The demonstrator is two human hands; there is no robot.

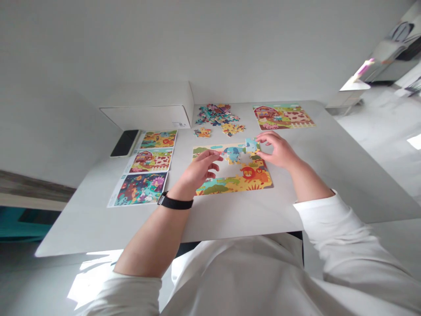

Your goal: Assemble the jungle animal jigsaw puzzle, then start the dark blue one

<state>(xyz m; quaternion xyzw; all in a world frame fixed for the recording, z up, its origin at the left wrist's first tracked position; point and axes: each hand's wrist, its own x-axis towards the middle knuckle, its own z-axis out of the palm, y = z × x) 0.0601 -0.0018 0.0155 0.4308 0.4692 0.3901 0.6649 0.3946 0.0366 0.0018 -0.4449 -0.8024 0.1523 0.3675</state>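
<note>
Beyond white shirt (243,276), pinching likely light, stiff puzzle piece (251,145) at edge with right grip (279,150), curling left grip (201,170) beside elephant section (233,156), with hold unclear.

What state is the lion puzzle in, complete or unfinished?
Unfinished: the puzzle has a pale gap in its middle, beside the left hand.

1. The single view comes from a camera worn on the person's head, facing forward and down over the tabletop (230,215).
2. The shirt (246,272) fills the lower edge, seen from close above; the left hand (204,169) and right hand (276,151) reach away from the lens.
3. Mid-frame falls the jigsaw puzzle (223,186), moderately near.
4. The wide frame reaches the wall (230,44) beyond and floor (378,131) at right.
</note>
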